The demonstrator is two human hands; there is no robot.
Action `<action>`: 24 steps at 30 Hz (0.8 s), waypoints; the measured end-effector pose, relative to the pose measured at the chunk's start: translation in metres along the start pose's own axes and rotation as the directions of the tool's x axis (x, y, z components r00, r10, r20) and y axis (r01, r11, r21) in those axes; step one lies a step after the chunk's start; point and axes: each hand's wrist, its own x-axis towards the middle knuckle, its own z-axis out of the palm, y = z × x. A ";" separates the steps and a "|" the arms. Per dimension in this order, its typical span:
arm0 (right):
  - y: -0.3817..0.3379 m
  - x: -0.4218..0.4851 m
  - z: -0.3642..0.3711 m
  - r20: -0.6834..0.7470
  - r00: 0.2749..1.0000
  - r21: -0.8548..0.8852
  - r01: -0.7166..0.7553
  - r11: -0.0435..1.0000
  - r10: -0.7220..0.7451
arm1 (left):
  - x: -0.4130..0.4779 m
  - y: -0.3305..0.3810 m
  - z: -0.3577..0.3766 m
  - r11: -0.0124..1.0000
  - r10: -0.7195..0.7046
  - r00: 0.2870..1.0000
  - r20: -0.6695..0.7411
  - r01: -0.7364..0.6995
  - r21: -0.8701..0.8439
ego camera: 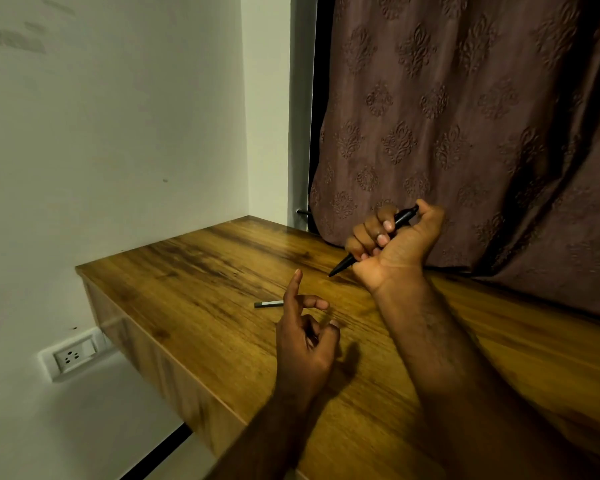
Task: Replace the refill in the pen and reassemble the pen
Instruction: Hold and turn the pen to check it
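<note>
A black pen [401, 220] is gripped in my right hand [395, 242], fingers curled round its barrel, thumb near its top end. The pen slants with its tip [333, 273] pointing down-left, just above the wooden table [205, 271]. My left hand [305, 337] hovers over the table nearer to me, holding nothing, index finger raised and the other fingers loosely bent. A thin grey refill [267, 304] lies flat on the table just left of my left hand's fingers, its right end hidden behind them.
A brown patterned curtain [465, 116] hangs behind the table's far edge and drapes onto it at the right. A white wall [118, 133] stands to the left, with a socket [71, 356] below the table's left edge.
</note>
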 end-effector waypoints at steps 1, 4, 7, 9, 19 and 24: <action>0.000 -0.001 0.001 0.000 1.000 -0.037 0.004 0.999 -0.004 | 0.000 0.000 0.000 1.000 0.005 1.000 -0.001 -0.005 0.006; 0.002 -0.003 0.004 0.034 0.999 -0.108 0.039 0.993 -0.036 | 0.000 0.000 0.000 1.000 0.002 1.000 0.000 -0.002 0.011; 0.003 -0.005 0.008 0.041 0.998 -0.170 0.062 0.984 -0.056 | -0.001 0.000 -0.001 1.000 -0.003 1.000 0.010 0.003 0.004; 0.003 -0.006 0.009 0.027 0.998 -0.179 0.064 0.982 -0.060 | -0.001 0.001 -0.001 1.000 -0.015 1.000 0.020 0.016 -0.002; 0.001 -0.004 0.005 0.024 0.998 -0.159 0.063 0.985 -0.060 | 0.001 -0.001 0.000 1.000 -0.009 1.000 0.010 0.009 0.016; 0.002 -0.003 0.004 0.035 0.999 -0.154 0.037 0.987 -0.032 | 0.001 -0.003 0.000 1.000 -0.006 1.000 0.018 0.006 0.010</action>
